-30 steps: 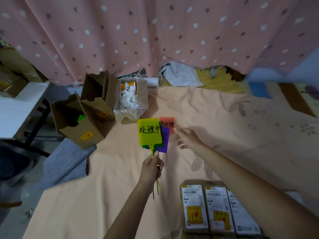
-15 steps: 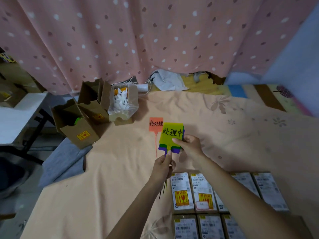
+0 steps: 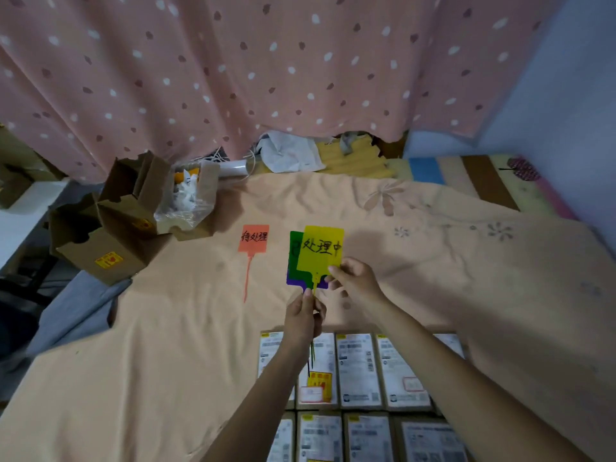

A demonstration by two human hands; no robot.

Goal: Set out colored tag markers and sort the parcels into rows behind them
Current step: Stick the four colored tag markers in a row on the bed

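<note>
Cardboard boxes (image 3: 110, 235) with torn-open flaps stand at the left edge of the frame, one stuffed with a crumpled plastic bag (image 3: 186, 201); they sit off the peach bedsheet's (image 3: 133, 345) middle, which leaves that stretch free for laying things out. Right of them, near the centre, an orange tag marker (image 3: 254, 238) lies flat on the sheet, written face up and its thin tail pointing toward the lower edge, so it reads as the head of one row.

Just right of it, the left hand (image 3: 304, 320) pinches the stems of a small fan of markers between thumb and fingers, holding them upright above the sheet: a yellow tag marker (image 3: 320, 250) in front, a green tag marker (image 3: 293, 251) behind it and a purple tag marker (image 3: 293, 281) showing only at the lower edge. Gripping by the stems keeps the written faces readable and the cards easy to peel apart. The right hand (image 3: 355, 283) pinches the yellow card's lower right corner, probably to draw it off the fan, though whether the thumb is behind the card is hard to tell.

Along the bottom centre and right, parcels (image 3: 358, 371) with white shipping labels lie packed side by side in two bands, not yet sorted behind any marker.
</note>
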